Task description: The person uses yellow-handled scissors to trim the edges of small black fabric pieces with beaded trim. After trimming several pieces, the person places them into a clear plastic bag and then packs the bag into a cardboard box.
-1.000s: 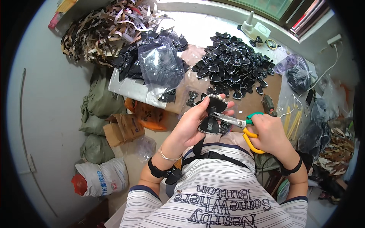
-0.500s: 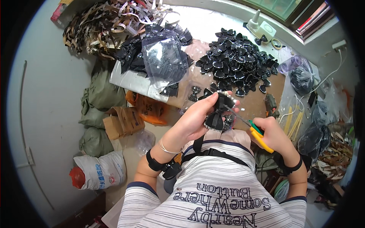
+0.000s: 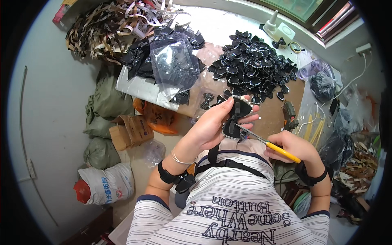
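Note:
My left hand (image 3: pixel 212 124) holds a black bow (image 3: pixel 241 107) edged with pale beads, pinched under the thumb with the fingers behind it. Its plain dark back faces up, with small rectangular dark strips on it. My right hand (image 3: pixel 292 146) is closed round the yellow handle of slim scissors (image 3: pixel 281 151). Their metal tips reach the bow's lower part, close to my left fingers; whether they touch it I cannot tell. Just beyond my left hand a small beaded bow (image 3: pixel 207 100) lies on the table.
A large heap of black bows (image 3: pixel 253 65) covers the table's middle. To its left lie a clear plastic bag (image 3: pixel 173 61) and a tangle of ribbons (image 3: pixel 102 34). A glue gun (image 3: pixel 290 114) rests at the right, near yellow sticks (image 3: pixel 316 130). A white bottle (image 3: pixel 270 24) stands near the window.
The scissors have turned in my right hand: the green part no longer shows and the yellow handle points more to the right. My left fingers are more spread behind the bow.

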`<action>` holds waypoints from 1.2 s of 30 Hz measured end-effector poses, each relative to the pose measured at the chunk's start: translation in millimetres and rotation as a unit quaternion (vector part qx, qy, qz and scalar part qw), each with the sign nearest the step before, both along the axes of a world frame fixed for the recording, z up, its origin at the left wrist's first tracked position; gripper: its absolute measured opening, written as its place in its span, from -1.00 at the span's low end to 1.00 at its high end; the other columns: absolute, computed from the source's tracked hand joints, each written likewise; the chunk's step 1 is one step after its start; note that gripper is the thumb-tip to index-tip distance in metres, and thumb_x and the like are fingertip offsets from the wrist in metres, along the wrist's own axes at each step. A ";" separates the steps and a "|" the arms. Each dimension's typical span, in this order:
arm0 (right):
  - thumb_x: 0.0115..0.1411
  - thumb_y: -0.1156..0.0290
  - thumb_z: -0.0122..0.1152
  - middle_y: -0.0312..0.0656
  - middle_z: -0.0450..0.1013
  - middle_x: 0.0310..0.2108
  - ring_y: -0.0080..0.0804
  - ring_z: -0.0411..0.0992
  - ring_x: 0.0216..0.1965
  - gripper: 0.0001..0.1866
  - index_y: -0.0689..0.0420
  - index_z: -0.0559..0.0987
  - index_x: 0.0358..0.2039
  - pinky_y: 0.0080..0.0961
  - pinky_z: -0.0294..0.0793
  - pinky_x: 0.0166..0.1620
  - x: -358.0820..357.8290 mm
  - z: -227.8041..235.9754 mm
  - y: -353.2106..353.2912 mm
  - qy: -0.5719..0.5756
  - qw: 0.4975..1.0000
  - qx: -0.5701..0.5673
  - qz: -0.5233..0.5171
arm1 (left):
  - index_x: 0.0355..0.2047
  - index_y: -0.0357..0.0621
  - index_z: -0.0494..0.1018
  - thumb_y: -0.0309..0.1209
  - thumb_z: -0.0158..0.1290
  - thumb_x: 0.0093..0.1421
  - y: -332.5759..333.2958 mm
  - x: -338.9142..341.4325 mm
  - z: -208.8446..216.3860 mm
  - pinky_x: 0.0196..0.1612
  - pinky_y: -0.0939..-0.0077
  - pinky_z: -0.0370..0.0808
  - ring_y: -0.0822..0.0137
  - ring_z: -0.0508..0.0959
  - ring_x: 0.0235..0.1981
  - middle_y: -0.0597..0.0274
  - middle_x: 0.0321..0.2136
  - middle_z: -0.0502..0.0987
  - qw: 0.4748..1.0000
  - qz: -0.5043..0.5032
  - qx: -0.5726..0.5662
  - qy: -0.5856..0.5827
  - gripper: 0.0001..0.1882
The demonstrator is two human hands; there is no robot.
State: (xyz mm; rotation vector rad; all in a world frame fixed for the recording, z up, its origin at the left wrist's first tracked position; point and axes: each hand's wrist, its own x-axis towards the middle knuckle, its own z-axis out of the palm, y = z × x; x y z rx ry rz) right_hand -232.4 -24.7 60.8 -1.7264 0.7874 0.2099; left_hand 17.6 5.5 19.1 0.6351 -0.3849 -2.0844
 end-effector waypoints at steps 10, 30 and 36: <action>0.11 0.37 0.28 -0.28 0.45 -0.60 -0.63 0.31 -0.55 -0.80 0.25 0.52 -0.44 -0.58 0.36 -0.43 -1.1 -4.3 -9.0 -0.018 0.999 0.048 -0.010 | 0.28 -0.28 -0.02 -0.09 -0.32 0.39 1.6 -0.3 -1.5 0.19 0.17 0.35 0.03 0.35 0.17 -0.16 0.18 0.23 0.998 0.033 -0.003 0.045 -0.38; 0.18 0.21 0.22 -0.41 0.35 -0.68 -0.72 0.28 -0.61 -0.72 0.17 0.50 -0.47 -0.65 0.25 -0.54 3.1 1.6 -26.6 0.021 0.977 0.208 -0.032 | 0.31 -0.25 -0.08 0.01 -0.26 0.34 -7.6 -12.5 7.6 0.21 0.20 0.30 0.08 0.32 0.19 -0.16 0.22 0.18 0.997 0.045 -0.060 0.003 -0.28; 0.15 0.26 0.26 -0.43 0.30 -0.70 -0.73 0.18 -0.63 -0.72 0.19 0.48 -0.54 -0.64 0.18 -0.58 5.3 -1.5 -28.9 -0.008 0.982 0.183 -0.046 | 0.31 -0.24 -0.08 -0.01 -0.31 0.36 -13.4 -9.0 6.9 0.26 0.18 0.23 0.07 0.27 0.22 -0.16 0.23 0.15 0.997 0.039 -0.043 0.051 -0.31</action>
